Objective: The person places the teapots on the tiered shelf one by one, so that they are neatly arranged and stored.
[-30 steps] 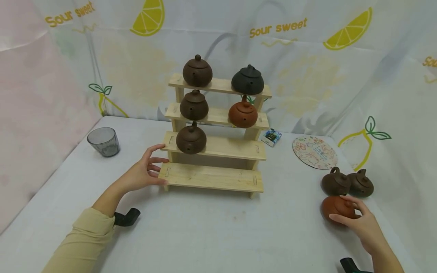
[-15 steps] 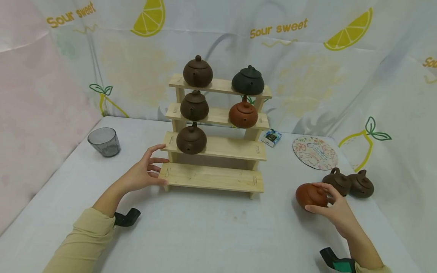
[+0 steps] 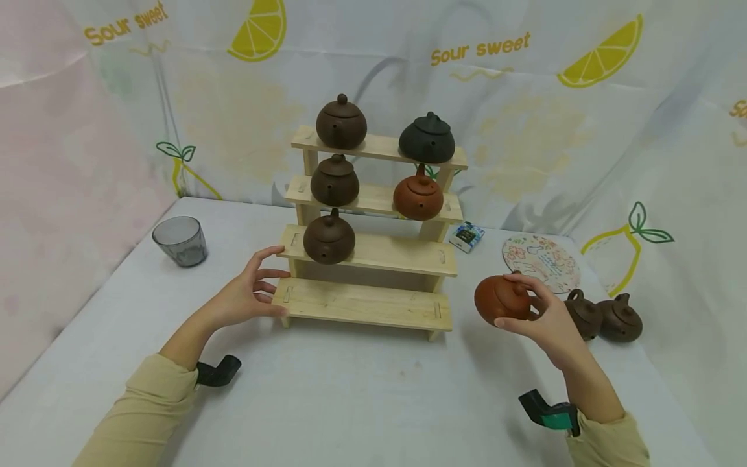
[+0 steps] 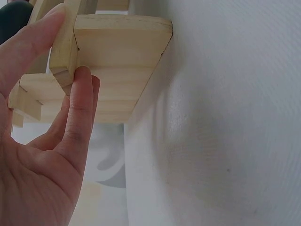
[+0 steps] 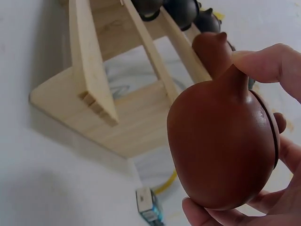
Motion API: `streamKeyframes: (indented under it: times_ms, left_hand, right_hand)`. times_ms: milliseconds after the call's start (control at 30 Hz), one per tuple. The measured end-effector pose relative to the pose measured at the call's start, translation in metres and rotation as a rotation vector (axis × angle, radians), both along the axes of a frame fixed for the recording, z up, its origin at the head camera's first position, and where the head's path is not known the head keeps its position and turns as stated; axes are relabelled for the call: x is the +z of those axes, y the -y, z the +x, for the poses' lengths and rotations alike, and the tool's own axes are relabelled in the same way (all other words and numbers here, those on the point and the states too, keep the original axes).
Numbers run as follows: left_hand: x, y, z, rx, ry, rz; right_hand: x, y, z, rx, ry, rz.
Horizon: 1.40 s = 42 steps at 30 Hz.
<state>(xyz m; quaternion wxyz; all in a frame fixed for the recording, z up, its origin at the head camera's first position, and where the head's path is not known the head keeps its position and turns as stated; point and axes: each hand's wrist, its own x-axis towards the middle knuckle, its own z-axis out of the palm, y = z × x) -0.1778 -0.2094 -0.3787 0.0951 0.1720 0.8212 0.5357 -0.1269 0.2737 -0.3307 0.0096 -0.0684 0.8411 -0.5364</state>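
My right hand (image 3: 545,321) holds a reddish-brown clay teapot (image 3: 498,300) above the table, right of a stepped wooden display rack (image 3: 362,301). In the right wrist view the thumb lies by the spout of this teapot (image 5: 216,146), with fingers around the body. At the rack's left end, my left hand (image 3: 242,295) pinches the lowest board (image 4: 63,56) between thumb and fingers, as the left wrist view shows. Upper tiers bear dark brown teapots (image 3: 329,239) on the left, plus a black teapot (image 3: 427,141) and a red clay teapot (image 3: 418,198) on the right.
Two dark brown teapots (image 3: 621,321) stand close together at the table's right edge. Behind them lies a round patterned mat (image 3: 539,256). A small blue-and-white box (image 3: 467,236) sits by the rack's right rear. At the left is a grey glass cup (image 3: 182,243).
My right hand has lifted the reddish-brown teapot from beside the two dark teapots and carried it left and away from me, toward the rack. The left hand stays at the rack.
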Motion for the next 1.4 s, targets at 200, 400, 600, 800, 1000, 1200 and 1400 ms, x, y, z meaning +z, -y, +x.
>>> streamKeyframes:
  times_ms: [200, 400, 600, 800, 1000, 1200, 1400]
  left_hand:
    - [0.0, 0.0, 0.0, 0.0, 0.002, 0.007]
    - [0.001, -0.001, 0.0, -0.003, 0.001, 0.004]
    - [0.001, -0.001, 0.0, -0.004, -0.005, 0.005]
    - [0.003, -0.002, 0.001, -0.006, -0.01, 0.008]
    - [0.003, -0.002, 0.001, -0.002, -0.014, -0.002]
    - [0.002, -0.002, 0.001, -0.001, -0.004, -0.002]
    - [0.002, -0.001, 0.001, -0.003, -0.008, -0.007]
  right_hand:
    - [0.012, 0.015, -0.011, 0.044, -0.032, -0.012]
    - [0.021, 0.03, -0.02, 0.078, -0.047, -0.039]
    - [0.026, 0.046, -0.031, 0.136, -0.095, -0.063]
    - [0.027, 0.065, -0.043, 0.187, -0.114, -0.076]
    - [0.025, 0.083, -0.056, 0.236, -0.113, -0.127]
    - [0.024, 0.099, -0.068, 0.251, -0.058, -0.172]
    - [0.022, 0.107, -0.076, 0.233, -0.065, -0.138]
